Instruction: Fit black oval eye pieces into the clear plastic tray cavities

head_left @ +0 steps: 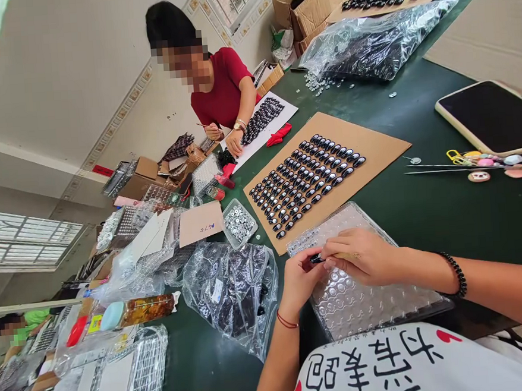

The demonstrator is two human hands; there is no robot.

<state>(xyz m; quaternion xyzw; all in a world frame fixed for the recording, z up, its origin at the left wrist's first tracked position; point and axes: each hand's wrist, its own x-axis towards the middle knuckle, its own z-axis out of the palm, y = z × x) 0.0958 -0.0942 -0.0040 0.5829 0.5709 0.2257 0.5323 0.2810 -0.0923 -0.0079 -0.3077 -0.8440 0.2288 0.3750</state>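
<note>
My left hand (299, 278) and my right hand (362, 255) meet over a clear plastic blister tray (362, 301) at the table's near edge. Both are pinched on a small black oval piece (315, 259) held between them. Just beyond the tray lies a brown cardboard sheet (374, 146) covered with rows of several black oval pieces (307, 177).
A person in a red shirt (222, 91) works across the green table (423, 208) over a white sheet of black pieces. Plastic bags (231, 287) (375, 44), a small tray of silver parts (239, 222), a tablet (492, 117), tweezers (438, 168) and boxes lie around.
</note>
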